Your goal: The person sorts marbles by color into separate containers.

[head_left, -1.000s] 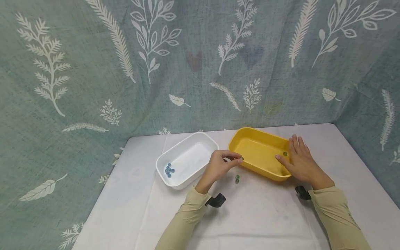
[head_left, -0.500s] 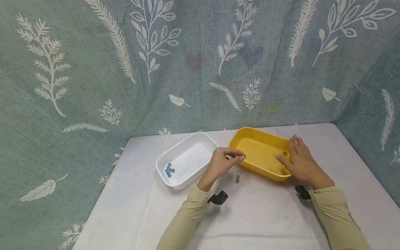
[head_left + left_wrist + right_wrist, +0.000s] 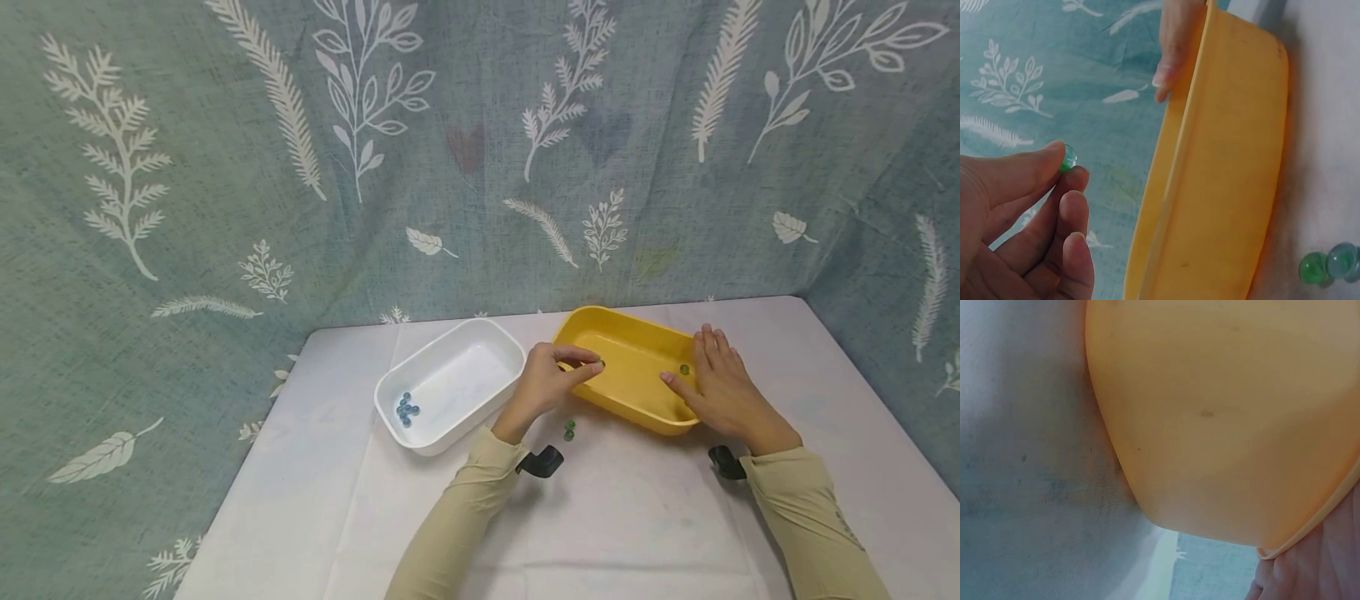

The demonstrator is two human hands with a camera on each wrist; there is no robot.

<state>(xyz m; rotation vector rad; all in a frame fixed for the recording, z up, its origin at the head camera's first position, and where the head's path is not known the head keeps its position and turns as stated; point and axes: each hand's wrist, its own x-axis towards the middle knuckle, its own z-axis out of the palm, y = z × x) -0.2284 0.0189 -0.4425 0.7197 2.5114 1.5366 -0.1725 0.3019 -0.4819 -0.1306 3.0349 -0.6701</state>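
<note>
My left hand (image 3: 551, 379) pinches a green glass marble (image 3: 1068, 157) between thumb and index fingertip, over the near left side of the yellow tray (image 3: 630, 362). The other fingers of that hand curl loosely below. My right hand (image 3: 731, 396) rests at the right end of the tray, fingers straight and thumb extended over the inside. In the right wrist view its palm (image 3: 1335, 556) lies against the tray's rim. One green marble (image 3: 684, 369) sits in the tray near the right thumb. Two green marbles (image 3: 569, 430) lie on the table in front of it.
A white tray (image 3: 480, 367) stands to the left, with several blue marbles (image 3: 406, 408) gathered at its near left end. White cloth covers the table (image 3: 622, 517). A leaf-patterned curtain (image 3: 465, 208) hangs behind and at both sides.
My left hand has moved right and slightly away from me, carrying the marble from the yellow tray's near rim to above its inside. The right hand has stayed in place.
</note>
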